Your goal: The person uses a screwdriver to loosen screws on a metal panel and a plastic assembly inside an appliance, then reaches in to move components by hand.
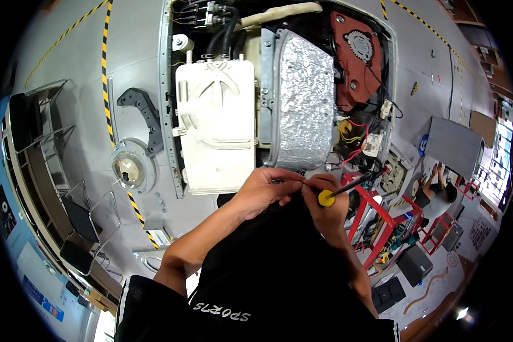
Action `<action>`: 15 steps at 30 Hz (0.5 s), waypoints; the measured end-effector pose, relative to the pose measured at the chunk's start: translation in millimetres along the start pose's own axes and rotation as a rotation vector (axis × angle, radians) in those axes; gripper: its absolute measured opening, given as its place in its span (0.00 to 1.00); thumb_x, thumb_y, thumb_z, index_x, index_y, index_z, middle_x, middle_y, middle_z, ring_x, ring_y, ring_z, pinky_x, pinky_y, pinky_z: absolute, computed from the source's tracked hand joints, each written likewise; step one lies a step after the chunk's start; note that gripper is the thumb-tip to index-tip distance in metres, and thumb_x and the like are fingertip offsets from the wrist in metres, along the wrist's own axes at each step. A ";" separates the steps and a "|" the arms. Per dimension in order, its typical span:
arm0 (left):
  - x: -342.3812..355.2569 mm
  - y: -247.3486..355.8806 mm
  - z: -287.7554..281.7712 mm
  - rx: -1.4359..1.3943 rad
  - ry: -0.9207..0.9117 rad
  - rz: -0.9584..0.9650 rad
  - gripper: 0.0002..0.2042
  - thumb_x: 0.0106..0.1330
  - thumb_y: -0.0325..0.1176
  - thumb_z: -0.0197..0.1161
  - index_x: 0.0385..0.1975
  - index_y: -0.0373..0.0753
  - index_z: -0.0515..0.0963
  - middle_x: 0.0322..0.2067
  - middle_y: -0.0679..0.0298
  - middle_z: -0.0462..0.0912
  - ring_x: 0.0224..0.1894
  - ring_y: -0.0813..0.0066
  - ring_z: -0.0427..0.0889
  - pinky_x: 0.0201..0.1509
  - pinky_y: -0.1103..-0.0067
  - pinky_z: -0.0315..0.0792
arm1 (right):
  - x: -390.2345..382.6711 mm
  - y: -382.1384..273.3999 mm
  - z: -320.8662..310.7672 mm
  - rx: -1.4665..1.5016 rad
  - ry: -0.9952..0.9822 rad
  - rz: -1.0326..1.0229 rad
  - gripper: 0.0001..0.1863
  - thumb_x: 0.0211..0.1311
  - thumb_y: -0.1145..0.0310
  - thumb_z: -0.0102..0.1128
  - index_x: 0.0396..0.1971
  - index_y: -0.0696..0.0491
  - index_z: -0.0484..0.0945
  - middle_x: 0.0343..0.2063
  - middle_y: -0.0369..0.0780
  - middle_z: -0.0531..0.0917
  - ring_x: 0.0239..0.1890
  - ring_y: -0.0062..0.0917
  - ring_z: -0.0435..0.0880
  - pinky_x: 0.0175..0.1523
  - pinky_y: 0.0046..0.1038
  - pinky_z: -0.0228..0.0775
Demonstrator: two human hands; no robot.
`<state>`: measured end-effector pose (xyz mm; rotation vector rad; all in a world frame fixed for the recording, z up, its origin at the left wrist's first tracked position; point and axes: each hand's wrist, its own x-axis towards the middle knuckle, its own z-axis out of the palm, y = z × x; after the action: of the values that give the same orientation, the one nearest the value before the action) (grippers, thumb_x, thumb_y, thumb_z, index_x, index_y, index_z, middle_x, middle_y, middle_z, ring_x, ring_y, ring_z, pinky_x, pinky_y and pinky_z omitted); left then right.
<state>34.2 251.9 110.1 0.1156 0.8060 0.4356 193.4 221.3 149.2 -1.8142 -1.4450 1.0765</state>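
The right hand (328, 210) curls round one yellow-ended screwdriver (326, 198); the left hand (269, 194), fingertips pinched beside the right's, perhaps holds something (too small to tell). Just beyond both hands: one foil-covered casing (303, 102), one white box (219, 128).

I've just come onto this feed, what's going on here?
A person stands at an opened machine, both hands raised at its near edge. The right hand grips a yellow-and-dark tool, apparently a screwdriver, its dark end pointing up and right. The left hand meets it at the fingertips; whether something small is pinched there is too hard to tell. Ahead lie a white plastic housing and, to its right, a foil-covered section.
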 end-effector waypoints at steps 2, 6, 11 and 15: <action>0.1 2.0 -0.8 0.005 -0.003 -0.002 0.10 0.60 0.23 0.59 0.42 0.29 0.77 0.27 0.63 0.80 0.21 0.84 0.73 0.23 0.89 0.67 | 1.2 1.2 1.2 -0.002 -0.011 -0.001 0.06 0.48 0.78 0.64 0.29 0.57 0.79 0.27 0.41 0.80 0.29 0.28 0.80 0.36 0.24 0.72; 2.4 3.5 -2.9 -0.020 0.008 -0.012 0.10 0.60 0.23 0.60 0.41 0.29 0.77 0.26 0.62 0.80 0.21 0.84 0.73 0.22 0.88 0.66 | 5.1 3.2 1.8 -0.036 -0.036 -0.043 0.09 0.47 0.79 0.65 0.31 0.57 0.80 0.28 0.41 0.79 0.30 0.28 0.80 0.36 0.23 0.72; 3.9 3.8 -9.8 -0.020 -0.005 -0.069 0.10 0.60 0.23 0.60 0.40 0.28 0.77 0.25 0.61 0.79 0.20 0.83 0.72 0.21 0.89 0.64 | 11.1 0.4 -0.8 -0.034 -0.125 -0.059 0.10 0.46 0.79 0.64 0.32 0.57 0.80 0.30 0.41 0.79 0.31 0.27 0.80 0.37 0.23 0.72; 3.9 12.3 -11.9 0.051 0.007 -0.053 0.11 0.60 0.25 0.61 0.40 0.28 0.77 0.27 0.62 0.81 0.21 0.84 0.71 0.20 0.88 0.63 | 15.0 2.5 -1.2 -0.024 -0.134 -0.056 0.10 0.46 0.80 0.64 0.32 0.57 0.80 0.31 0.41 0.79 0.31 0.26 0.80 0.36 0.22 0.72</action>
<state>24.0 264.0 102.5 0.1398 0.8250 0.3662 197.1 235.2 144.2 -1.7363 -1.5833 1.1756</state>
